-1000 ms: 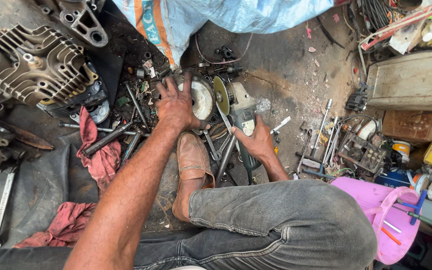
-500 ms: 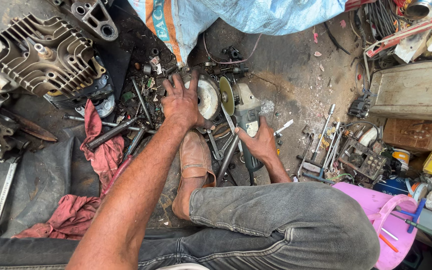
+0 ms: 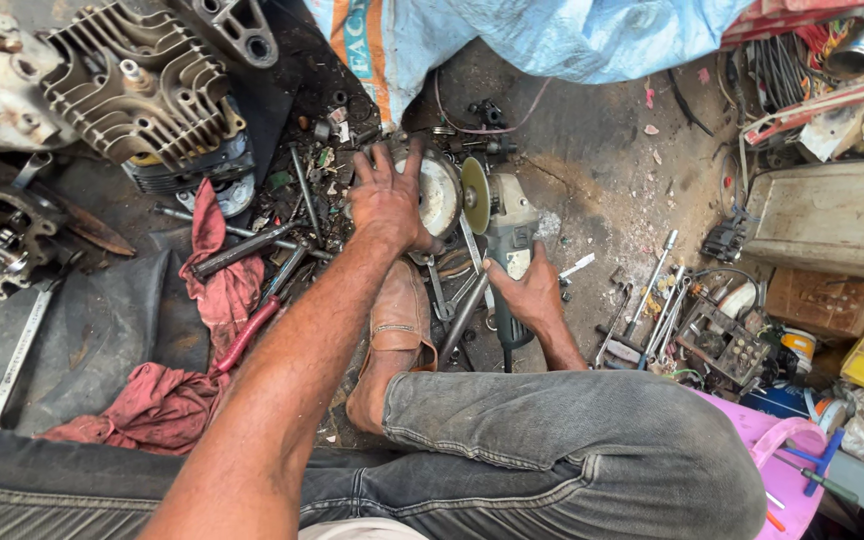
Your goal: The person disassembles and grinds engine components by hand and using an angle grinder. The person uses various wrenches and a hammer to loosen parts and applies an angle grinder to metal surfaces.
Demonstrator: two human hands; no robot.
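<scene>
My left hand point(image 3: 384, 195) lies flat, fingers spread, pressing a round metal part point(image 3: 439, 193) down on the grimy floor point(image 3: 592, 150) — just above my brown shoe point(image 3: 399, 320). My right hand point(image 3: 524, 290) is wrapped around the body of the angle grinder point(image 3: 505, 235), its disc point(image 3: 474, 195) upright just beside the part.
</scene>
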